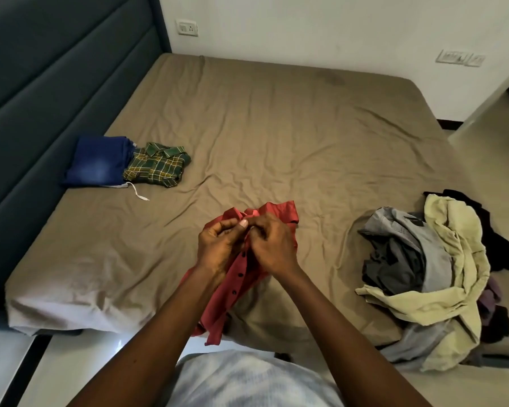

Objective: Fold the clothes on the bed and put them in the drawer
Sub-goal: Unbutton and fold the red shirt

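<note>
Both hands meet at the top of a red shirt [224, 301], held up over the near edge of the bed [276, 127]. The left hand [218, 248] has its fingers curled and its thumb pressed onto the cloth just below the collar. The right hand [274, 248] touches it, fingers also curled and pinching the same spot.

The shirt's long axis runs from the collar, which points away from the person toward the far side of the bed, down to the hem, which hangs toward the person and a little to the left. Its button strip faces up, with 3 dark buttons showing in a line below the hands. The hem dangles past the mattress edge.

To the far left, near the headboard [41, 83], 2 folded things lie side by side and touching: blue jeans [100, 160] and a green plaid shirt [156, 165], its collar pointing to the far side. At the right edge of the bed lies a loose pile [429, 274] of grey, pale yellow and dark clothes, well apart from the hands.
</note>
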Demonstrator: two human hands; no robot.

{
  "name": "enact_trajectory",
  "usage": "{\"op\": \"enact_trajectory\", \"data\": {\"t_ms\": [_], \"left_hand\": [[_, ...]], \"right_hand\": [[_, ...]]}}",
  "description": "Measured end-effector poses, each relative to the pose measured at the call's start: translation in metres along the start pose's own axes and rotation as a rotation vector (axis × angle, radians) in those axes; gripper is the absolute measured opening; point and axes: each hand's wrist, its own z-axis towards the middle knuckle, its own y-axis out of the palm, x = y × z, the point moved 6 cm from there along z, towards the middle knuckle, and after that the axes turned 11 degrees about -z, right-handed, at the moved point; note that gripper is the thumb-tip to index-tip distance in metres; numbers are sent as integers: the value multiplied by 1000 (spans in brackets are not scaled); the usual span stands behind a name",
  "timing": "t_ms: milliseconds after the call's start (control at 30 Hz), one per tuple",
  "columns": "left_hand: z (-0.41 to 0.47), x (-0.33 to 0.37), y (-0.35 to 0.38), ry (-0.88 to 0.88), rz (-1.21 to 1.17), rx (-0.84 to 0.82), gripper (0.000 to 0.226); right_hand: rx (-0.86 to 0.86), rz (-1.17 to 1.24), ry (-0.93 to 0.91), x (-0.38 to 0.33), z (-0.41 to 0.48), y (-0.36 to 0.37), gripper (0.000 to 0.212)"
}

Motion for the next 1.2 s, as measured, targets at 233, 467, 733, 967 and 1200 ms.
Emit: {"op": "enact_trajectory", "data": {"t_ms": [233,467,733,967,1200], "left_hand": [[-8,21,1,35,89,-94,18],[-3,41,-7,169,276,-197,21],[-5,68,11,159,94,-193,12],[10,136,53,115,289,-486,34],[26,192,47,179,745,-636,21]], "right_hand": [[-97,409,217,9,9,13,16],[-141,429,159,0,11,15,4],[-239,468,32,-38,15,9,23],[103,331,-23,-76,53,-27,19],[237,-14,-104,-112,96,-63,26]]}}
